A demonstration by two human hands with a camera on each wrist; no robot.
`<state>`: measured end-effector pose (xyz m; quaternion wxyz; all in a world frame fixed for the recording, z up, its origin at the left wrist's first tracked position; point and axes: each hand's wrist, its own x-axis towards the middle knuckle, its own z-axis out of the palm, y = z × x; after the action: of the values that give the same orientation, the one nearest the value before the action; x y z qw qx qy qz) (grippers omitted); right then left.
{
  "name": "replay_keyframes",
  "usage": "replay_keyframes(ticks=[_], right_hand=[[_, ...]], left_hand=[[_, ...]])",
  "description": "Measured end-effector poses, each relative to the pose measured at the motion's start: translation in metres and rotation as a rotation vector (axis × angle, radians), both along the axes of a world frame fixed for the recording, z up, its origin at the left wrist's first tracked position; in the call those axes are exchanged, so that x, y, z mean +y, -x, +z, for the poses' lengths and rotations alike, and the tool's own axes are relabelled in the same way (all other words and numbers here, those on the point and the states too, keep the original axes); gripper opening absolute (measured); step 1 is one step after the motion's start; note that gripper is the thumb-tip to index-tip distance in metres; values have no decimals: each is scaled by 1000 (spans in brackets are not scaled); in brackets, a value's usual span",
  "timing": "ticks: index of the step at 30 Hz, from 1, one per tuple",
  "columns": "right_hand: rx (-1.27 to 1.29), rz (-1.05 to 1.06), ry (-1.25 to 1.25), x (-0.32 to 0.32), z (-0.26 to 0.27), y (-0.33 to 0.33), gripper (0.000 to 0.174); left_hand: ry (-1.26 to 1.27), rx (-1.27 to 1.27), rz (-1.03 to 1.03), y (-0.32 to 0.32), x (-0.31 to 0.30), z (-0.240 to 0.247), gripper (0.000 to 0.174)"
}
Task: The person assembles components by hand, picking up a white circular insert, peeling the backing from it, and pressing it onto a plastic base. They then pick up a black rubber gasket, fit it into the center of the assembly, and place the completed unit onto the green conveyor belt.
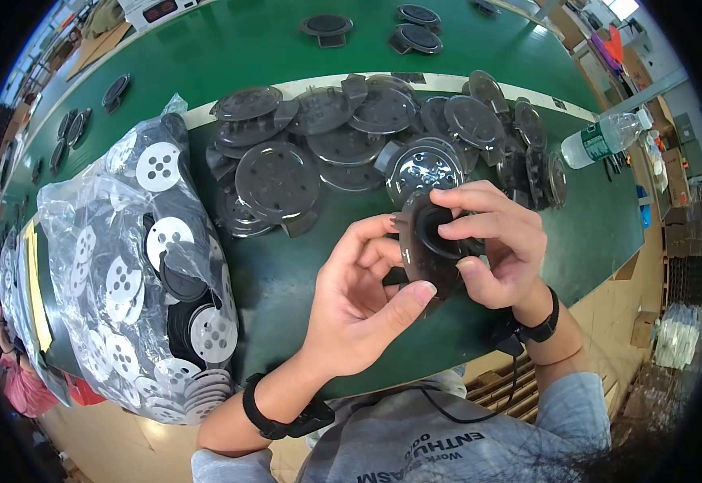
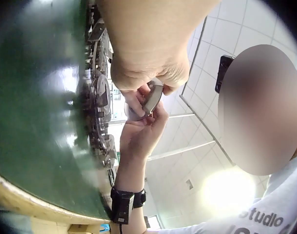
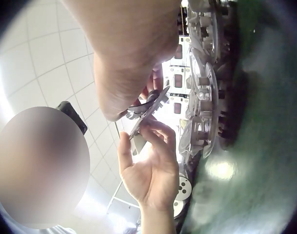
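Held part [image 1: 425,264]: smooth, glossy plastic. Bag [image 1: 63,203]: crinkled, shiny plastic film. Tabletop [image 1: 274,294]: glossy.

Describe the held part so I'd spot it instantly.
Start at the green table and its pile of dark round parts. On its near side, the left hand and right hand hold a dark see-through disc; unlike its neighbours, it's held aloft.

A clear bottle [image 1: 608,138] with a green label [image 1: 596,143] is located at the table's [image 1: 274,278] far right corner; a yellow strip [image 1: 39,290], near the left edge; a brown carton [image 1: 644,329], beyond the right edge.
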<state>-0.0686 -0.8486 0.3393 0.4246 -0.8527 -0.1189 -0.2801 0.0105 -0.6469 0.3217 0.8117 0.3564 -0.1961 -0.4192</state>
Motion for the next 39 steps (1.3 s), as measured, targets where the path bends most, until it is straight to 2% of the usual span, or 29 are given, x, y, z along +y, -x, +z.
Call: replay_keyframes(ticks=[34, 39], right_hand=[[8, 25, -74, -1, 0, 2, 29], [-39, 6, -21, 1, 3, 3, 29]], left_hand=[[30, -123, 17, 1, -1, -1, 59], [17, -111, 18, 1, -1, 1, 58]])
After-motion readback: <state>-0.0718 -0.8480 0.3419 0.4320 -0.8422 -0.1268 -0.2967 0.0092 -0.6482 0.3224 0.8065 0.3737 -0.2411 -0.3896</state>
